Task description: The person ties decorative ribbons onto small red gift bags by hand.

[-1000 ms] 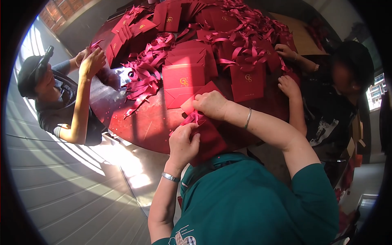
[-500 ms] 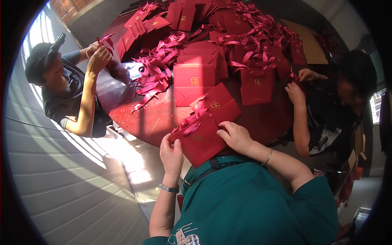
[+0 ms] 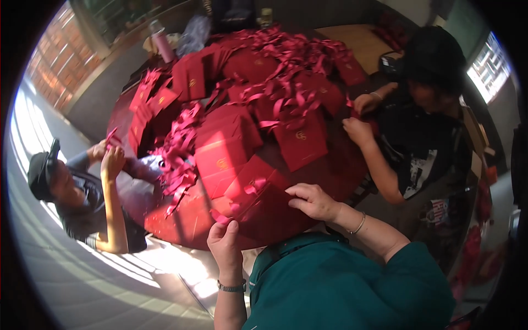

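Observation:
A dark red paper gift bag (image 3: 278,213) is between my hands at the table's near edge, with a pink-red ribbon (image 3: 221,216) at its left end. My left hand (image 3: 224,242) is closed at that end, its thumb and fingers pinching by the ribbon. My right hand (image 3: 318,201) has its thumb and fingers bent at the bag's upper right edge. Just beyond, another red bag (image 3: 246,175) lies tilted, partly covered. A stack of red bags (image 3: 221,148) with gold marks stands behind it.
Heaps of ribboned bags (image 3: 286,99) and loose ribbons (image 3: 179,159) cover much of the round red table (image 3: 165,220). One person (image 3: 71,192) handles a ribbon at the left; another (image 3: 423,121) works at the right. A pink bottle (image 3: 161,41) stands at the far edge.
My view has swung, showing more of the far side. The held bag has gone from against my waist to over the table edge, and its gold mark no longer shows.

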A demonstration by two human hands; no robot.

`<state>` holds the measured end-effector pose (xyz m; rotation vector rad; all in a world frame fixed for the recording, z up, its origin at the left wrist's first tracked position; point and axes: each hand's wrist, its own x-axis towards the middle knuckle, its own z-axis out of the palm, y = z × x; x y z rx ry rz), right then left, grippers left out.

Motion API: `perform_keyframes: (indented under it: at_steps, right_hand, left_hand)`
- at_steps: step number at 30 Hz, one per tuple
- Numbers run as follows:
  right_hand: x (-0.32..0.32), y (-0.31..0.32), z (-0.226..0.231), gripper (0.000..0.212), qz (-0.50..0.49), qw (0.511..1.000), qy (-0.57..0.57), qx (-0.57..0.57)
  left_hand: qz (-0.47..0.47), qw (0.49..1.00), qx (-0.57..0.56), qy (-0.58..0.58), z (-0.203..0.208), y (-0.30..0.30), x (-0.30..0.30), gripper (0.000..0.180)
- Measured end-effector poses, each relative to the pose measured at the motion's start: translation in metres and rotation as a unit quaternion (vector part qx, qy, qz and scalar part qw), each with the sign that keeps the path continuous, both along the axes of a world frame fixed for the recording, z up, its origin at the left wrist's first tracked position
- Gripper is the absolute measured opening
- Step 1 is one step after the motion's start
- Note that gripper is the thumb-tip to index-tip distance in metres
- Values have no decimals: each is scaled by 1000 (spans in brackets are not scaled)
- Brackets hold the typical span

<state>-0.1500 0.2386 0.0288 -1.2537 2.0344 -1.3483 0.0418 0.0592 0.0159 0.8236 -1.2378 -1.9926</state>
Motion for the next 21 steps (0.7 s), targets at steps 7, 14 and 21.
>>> perform_keyframes:
  at_steps: [7,14,21]
  right_hand:
    - [-84,10,-9,29,-325,907,-146,-226]
    - [-157,33,-113,32,-402,913,61,-33]
    - [-121,19,-82,32,-486,830,274,-17]
  left_hand:
    - [-18,999,-40,-27,-5,-3,-12,16]
    - [-68,991,-41,-110,-48,7,3,15]
    - [-71,970,-115,-203,-60,-4,-4,28]
